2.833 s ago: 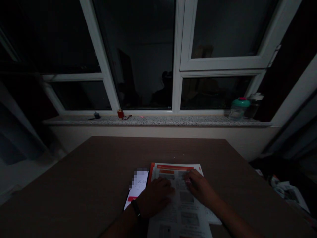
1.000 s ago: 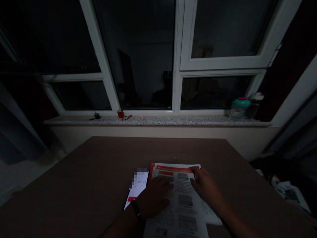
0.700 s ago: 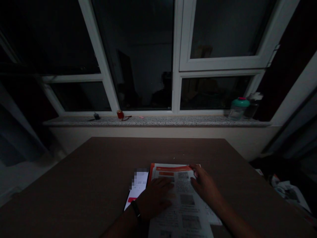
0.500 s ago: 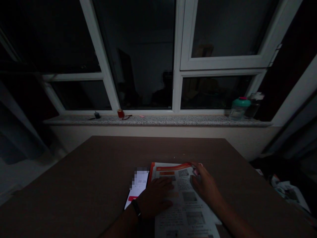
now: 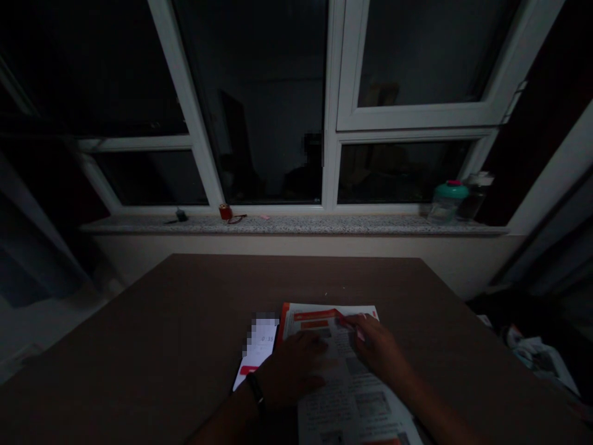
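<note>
A printed booklet [image 5: 365,405] with red-orange bands, text and small grey pictures lies on the dark brown table. My left hand [image 5: 299,364], with a dark band on its wrist, rests flat on the left part of the top page, fingers spread. At the page's upper right corner, my right hand [image 5: 373,340] has its thumb and fingers closed on the paper. That corner is lifted and curled to the left, baring the white edge of a sheet beneath. A lit phone [image 5: 257,352] showing a timer lies beside the booklet, partly covered by my left forearm.
The table [image 5: 185,309] reaches to a wall below a speckled stone windowsill [image 5: 296,224]. On the sill stand a small dark bottle [image 5: 181,214], a red container [image 5: 225,212] and a teal-lidded jar [image 5: 448,201]. Crumpled papers [image 5: 540,358] lie beyond the table's right edge.
My right hand has moved left and slightly down, drawing the page corner with it, so more of the sheet beneath shows. My left hand stays nearly still.
</note>
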Demonstrator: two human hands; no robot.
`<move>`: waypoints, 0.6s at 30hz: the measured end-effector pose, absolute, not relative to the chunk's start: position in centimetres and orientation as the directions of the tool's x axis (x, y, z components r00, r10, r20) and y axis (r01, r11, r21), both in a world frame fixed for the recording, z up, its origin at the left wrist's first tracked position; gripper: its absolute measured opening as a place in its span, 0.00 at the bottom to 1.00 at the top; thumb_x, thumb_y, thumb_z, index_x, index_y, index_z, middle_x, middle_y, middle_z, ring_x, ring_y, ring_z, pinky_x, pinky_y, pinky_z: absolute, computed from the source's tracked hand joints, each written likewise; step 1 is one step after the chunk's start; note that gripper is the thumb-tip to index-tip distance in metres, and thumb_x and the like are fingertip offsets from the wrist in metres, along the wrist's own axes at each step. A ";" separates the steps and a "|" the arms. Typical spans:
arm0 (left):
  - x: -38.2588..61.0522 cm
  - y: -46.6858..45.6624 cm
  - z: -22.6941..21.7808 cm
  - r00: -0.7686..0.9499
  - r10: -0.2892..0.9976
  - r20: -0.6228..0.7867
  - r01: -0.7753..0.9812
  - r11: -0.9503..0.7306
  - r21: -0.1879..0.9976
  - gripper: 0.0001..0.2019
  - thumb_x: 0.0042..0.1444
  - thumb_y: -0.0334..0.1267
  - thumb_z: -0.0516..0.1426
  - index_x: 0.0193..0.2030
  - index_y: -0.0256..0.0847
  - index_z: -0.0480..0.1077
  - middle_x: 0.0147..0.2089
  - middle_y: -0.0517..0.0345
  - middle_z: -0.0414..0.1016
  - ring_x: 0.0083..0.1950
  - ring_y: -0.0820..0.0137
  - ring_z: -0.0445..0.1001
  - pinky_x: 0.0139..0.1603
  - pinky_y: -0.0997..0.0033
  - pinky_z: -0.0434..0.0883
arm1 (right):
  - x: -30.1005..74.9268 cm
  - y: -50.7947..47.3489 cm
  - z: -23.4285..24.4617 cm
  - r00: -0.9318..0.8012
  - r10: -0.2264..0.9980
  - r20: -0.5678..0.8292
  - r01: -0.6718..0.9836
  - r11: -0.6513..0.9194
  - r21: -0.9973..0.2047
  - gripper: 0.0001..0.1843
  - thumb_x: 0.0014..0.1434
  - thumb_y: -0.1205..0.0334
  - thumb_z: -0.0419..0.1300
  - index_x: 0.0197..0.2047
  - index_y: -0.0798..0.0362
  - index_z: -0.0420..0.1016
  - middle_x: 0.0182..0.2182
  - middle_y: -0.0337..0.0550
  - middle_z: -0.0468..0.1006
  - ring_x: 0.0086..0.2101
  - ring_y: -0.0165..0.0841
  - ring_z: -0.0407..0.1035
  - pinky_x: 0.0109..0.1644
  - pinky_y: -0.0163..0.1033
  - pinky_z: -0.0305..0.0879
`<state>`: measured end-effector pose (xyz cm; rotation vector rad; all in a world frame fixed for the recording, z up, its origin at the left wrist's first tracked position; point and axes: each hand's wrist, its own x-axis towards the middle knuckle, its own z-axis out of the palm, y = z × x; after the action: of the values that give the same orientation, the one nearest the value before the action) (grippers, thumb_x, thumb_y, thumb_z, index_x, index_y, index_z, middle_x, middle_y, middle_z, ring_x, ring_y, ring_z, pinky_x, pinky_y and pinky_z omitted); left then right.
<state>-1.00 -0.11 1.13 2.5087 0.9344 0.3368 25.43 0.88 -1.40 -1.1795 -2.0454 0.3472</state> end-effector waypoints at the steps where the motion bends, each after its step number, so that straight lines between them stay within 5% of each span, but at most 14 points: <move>1: -1.0 -0.1 1.1 0.747 0.660 0.081 0.545 -0.677 0.495 0.31 0.58 0.45 0.62 0.66 0.49 0.58 0.69 0.52 0.56 0.68 0.54 0.56 0.66 0.50 0.58 | 25.4 0.9 -1.3 -0.315 0.830 0.460 0.633 0.545 -0.550 0.20 0.60 0.72 0.50 0.53 0.49 0.70 0.42 0.46 0.76 0.43 0.39 0.70 0.48 0.44 0.68; 8: -1.3 -0.1 0.0 0.761 0.640 0.102 0.495 -0.676 0.546 0.36 0.60 0.45 0.61 0.70 0.49 0.51 0.72 0.53 0.52 0.71 0.55 0.51 0.69 0.51 0.54 | 25.3 0.7 -0.9 -0.366 0.853 0.373 0.680 0.519 -0.519 0.22 0.57 0.75 0.51 0.51 0.48 0.72 0.40 0.46 0.74 0.42 0.38 0.69 0.46 0.42 0.67; 18: -1.1 0.1 -0.5 0.738 0.674 0.020 0.590 -0.659 0.467 0.37 0.58 0.46 0.62 0.71 0.51 0.50 0.73 0.54 0.48 0.72 0.54 0.47 0.69 0.48 0.51 | 25.0 0.1 -0.4 -0.460 0.842 0.280 0.714 0.539 -0.447 0.20 0.53 0.75 0.53 0.47 0.50 0.73 0.42 0.46 0.75 0.47 0.41 0.67 0.52 0.44 0.64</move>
<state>-1.10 0.12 -0.48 2.5042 0.9645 0.2655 24.98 0.15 -0.45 -1.2624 -2.3107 0.3673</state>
